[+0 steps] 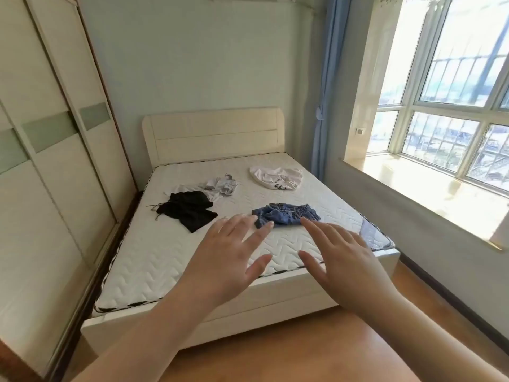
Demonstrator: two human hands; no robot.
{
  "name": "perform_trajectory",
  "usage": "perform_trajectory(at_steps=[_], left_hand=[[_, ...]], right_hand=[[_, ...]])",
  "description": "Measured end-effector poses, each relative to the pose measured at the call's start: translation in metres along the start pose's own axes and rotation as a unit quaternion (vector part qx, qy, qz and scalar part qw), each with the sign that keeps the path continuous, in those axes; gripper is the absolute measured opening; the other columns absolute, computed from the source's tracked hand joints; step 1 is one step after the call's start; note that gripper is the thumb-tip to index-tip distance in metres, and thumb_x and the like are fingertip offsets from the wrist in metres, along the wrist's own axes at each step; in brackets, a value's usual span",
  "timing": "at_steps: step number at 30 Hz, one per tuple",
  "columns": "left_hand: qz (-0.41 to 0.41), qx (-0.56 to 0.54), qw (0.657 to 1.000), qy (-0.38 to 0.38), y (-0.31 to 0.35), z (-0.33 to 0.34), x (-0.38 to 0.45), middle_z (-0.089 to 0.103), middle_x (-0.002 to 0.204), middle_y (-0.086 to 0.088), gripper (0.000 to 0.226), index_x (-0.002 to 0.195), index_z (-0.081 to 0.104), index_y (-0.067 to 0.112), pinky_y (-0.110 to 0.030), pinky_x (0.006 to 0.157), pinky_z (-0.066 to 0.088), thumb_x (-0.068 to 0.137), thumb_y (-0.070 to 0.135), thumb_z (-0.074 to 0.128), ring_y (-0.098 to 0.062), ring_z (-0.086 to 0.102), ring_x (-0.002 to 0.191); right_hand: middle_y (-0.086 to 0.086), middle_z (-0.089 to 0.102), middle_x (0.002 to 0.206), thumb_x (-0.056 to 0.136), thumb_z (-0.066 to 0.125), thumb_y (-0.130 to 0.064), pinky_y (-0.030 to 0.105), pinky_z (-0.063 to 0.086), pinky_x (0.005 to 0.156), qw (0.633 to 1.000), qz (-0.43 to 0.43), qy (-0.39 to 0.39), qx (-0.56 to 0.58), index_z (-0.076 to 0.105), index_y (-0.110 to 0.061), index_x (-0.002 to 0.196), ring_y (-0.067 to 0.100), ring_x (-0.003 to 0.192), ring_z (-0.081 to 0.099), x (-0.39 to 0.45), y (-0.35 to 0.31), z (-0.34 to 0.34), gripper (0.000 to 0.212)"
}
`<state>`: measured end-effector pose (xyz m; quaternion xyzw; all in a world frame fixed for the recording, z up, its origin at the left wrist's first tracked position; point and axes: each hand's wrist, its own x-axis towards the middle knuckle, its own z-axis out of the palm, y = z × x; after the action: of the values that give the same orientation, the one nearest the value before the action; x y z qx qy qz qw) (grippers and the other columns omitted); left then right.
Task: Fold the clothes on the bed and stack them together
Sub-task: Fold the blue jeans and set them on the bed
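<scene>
Both hands are raised in front of the person with fingers straight and spread, palms facing down and away, and neither has hold of anything. The left hand [234, 255] and the right hand [341, 260] are held side by side with a gap between the thumbs, in the air at the foot end of the bed [165, 252].

Just beyond the fingertips in this view, between the two hands, lies a crumpled pair of blue denim shorts [286, 214] with an elastic waistband, on the near right part of the bare quilted mattress. To the left of the left hand's fingers, apart from them, a black garment [190, 209] with drawstrings lies spread unevenly. Just behind it, touching its far edge, is a bunched white and grey garment [220, 186]. Farther back on the right, well apart from the hands, lies a white garment [276, 177] with dark lettering. None of the four is folded or stacked.

A cream headboard [214, 133] stands at the far end of the bed. A sliding-door wardrobe [49, 161] lines the left wall, a blue curtain [325, 92] hangs in the corner, and a large window [454, 92] with a sunlit sill fills the right.
</scene>
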<state>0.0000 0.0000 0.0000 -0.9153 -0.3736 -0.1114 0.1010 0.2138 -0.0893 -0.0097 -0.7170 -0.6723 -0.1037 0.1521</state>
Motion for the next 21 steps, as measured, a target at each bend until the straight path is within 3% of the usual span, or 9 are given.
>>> perform_trajectory(at_steps=[7,11,15,21], left_hand=[[-0.018,0.006,0.999,0.03,0.018,0.047,0.063,0.06,0.133,-0.003,0.056,0.139,0.055,0.023,-0.041,0.104,0.043,0.096,0.051,0.032,-0.023,0.056,0.124],[-0.033,0.005,0.999,0.032,0.01,0.076,0.086,0.062,0.129,-0.002,0.053,0.136,0.056,0.023,-0.041,0.099,0.047,0.094,0.05,0.037,-0.022,0.06,0.119],[-0.053,-0.004,0.998,0.019,-0.006,0.109,0.116,0.063,0.127,-0.001,0.052,0.135,0.057,0.024,-0.04,0.096,0.049,0.093,0.049,0.038,-0.022,0.061,0.116],[-0.089,-0.014,0.996,-0.008,-0.047,0.164,0.179,0.054,0.139,-0.001,0.052,0.136,0.055,0.026,-0.042,0.108,0.039,0.095,0.05,0.034,-0.024,0.048,0.133]], right_hand=[[-0.009,0.041,0.15,0.095,0.024,-0.06,0.036,0.032,0.11,0.999,0.003,-0.017,0.035,0.028,-0.027,0.153,0.014,0.137,0.038,0.045,0.068,0.04,0.066],[-0.008,0.038,0.151,0.095,0.021,-0.06,0.034,0.03,0.111,0.998,-0.01,-0.031,0.044,0.03,-0.027,0.151,0.014,0.138,0.035,0.077,0.087,0.064,0.066],[-0.005,0.045,0.147,0.097,0.032,-0.055,0.037,0.034,0.109,0.998,-0.023,-0.028,0.059,0.038,-0.024,0.148,0.017,0.134,0.042,0.12,0.099,0.091,0.06],[-0.001,0.058,0.134,0.095,0.048,-0.048,0.037,0.044,0.099,0.998,-0.019,-0.03,0.058,0.054,-0.019,0.138,0.02,0.123,0.055,0.192,0.116,0.145,0.052]])
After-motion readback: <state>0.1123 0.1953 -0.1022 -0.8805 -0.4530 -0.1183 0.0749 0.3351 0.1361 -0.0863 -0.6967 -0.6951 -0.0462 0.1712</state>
